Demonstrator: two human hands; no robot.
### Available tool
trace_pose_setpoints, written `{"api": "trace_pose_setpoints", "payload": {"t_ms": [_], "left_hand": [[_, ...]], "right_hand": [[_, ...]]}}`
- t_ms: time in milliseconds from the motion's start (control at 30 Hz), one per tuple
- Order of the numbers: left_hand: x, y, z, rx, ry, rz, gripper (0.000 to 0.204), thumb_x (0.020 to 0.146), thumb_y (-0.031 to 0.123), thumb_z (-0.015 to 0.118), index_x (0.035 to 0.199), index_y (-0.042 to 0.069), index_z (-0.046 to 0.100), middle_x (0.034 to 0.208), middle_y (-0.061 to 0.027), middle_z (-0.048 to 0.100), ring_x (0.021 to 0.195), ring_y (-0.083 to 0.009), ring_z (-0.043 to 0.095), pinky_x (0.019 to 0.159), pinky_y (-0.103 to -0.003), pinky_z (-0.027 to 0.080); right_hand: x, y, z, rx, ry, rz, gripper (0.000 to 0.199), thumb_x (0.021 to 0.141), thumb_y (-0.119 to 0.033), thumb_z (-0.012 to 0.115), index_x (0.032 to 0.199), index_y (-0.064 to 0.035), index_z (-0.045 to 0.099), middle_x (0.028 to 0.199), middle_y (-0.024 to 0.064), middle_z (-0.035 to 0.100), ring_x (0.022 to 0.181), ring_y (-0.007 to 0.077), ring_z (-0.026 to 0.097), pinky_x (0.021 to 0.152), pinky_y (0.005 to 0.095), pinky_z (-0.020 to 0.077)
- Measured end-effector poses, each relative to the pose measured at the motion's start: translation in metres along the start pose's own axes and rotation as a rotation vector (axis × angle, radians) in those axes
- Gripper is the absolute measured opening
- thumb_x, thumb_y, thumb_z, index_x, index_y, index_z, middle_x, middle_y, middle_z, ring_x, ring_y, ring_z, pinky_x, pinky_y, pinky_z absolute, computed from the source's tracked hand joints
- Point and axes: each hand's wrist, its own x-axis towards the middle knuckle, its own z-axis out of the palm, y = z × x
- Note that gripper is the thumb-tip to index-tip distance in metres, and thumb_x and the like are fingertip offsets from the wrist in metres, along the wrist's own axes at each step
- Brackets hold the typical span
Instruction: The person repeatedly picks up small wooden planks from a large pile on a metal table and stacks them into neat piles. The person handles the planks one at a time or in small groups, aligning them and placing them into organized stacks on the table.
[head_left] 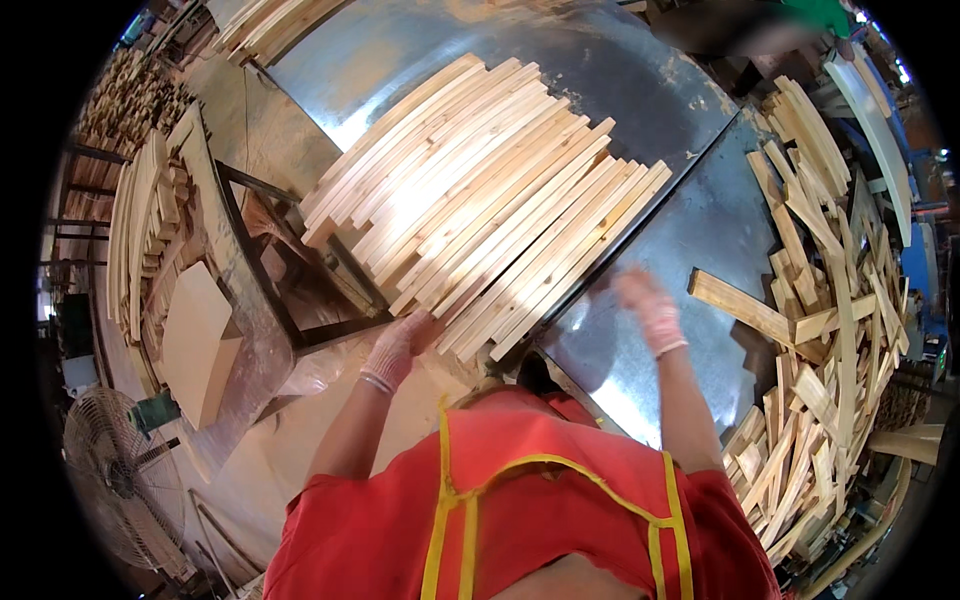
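Observation:
Many pale wooden strips (480,190) lie side by side in a slanting row on the metal table, their near ends uneven. My left hand (398,350), in a white knit glove, is at the near end of one strip toward the row's left side. Its fingers are closed around that end. To the right of the row, my right hand (645,305), also gloved, hangs over the bluish metal surface (610,345). Motion smears its fingers, and no object shows in it.
A heap of loose wood offcuts (800,400) fills the right side, with one piece (740,305) jutting toward my right hand. At left stand a dusty frame table (240,290), a stack of curved wood pieces (145,240) and a caged fan (120,470).

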Motion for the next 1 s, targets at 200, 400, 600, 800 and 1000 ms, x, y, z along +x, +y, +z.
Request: {"api": "trace_pose_setpoints", "payload": {"t_ms": [200,400,600,800,1000], "left_hand": [[-0.069,0.071,0.017,0.14,-0.006,0.022,0.05,0.094,0.04,0.075,0.129,0.006,0.067,0.113,-0.0015,0.069,0.102,-0.0135,0.061,0.092,-0.031,0.045],[-0.043,0.064,0.028,0.494,0.068,-0.163,0.054,0.094,0.045,0.074,0.13,0.007,0.066,0.12,-0.0024,0.069,0.104,-0.0123,0.06,0.087,-0.032,0.045],[-0.017,0.016,0.0,0.328,-0.017,-0.172,0.059,0.093,0.049,0.074,0.125,0.0,0.066,0.117,-0.0055,0.072,0.099,-0.0138,0.062,0.081,-0.031,0.047],[-0.052,0.135,0.052,0.564,-0.419,-0.203,0.085,0.089,0.051,0.078,0.147,-0.005,0.051,0.096,-0.005,0.068,0.087,-0.015,0.062,0.075,-0.029,0.047],[-0.073,0.166,0.123,1.021,-0.337,-0.002,0.089,0.084,0.02,0.078,0.16,0.002,0.035,0.082,-0.0039,0.06,0.061,-0.0123,0.053,0.053,-0.029,0.045]], "right_hand": [[-0.015,0.038,-0.173,0.31,1.379,0.389,0.069,0.099,-0.039,0.068,0.147,0.0061,0.048,0.147,0.0179,0.057,0.135,0.0318,0.053,0.118,0.0417,0.0393],[0.032,0.148,-0.289,1.133,1.018,0.165,0.045,0.096,-0.029,0.073,0.133,-0.006,0.063,0.131,0.01,0.069,0.122,0.0324,0.064,0.107,0.0466,0.0506],[0.002,0.061,-0.165,1.185,0.64,0.095,0.038,0.097,-0.024,0.073,0.131,-0.0091,0.063,0.127,0.01,0.068,0.12,0.0249,0.064,0.104,0.0417,0.0528],[-0.044,0.105,0.02,0.378,0.275,0.267,0.06,0.092,-0.022,0.077,0.142,-0.0036,0.05,0.129,0.0116,0.064,0.119,0.0233,0.061,0.102,0.0406,0.0511],[-0.02,0.007,0.112,-0.018,0.066,0.084,0.074,0.09,-0.033,0.079,0.145,0.0025,0.044,0.129,0.0206,0.065,0.118,0.0293,0.063,0.102,0.0379,0.0494]]}}
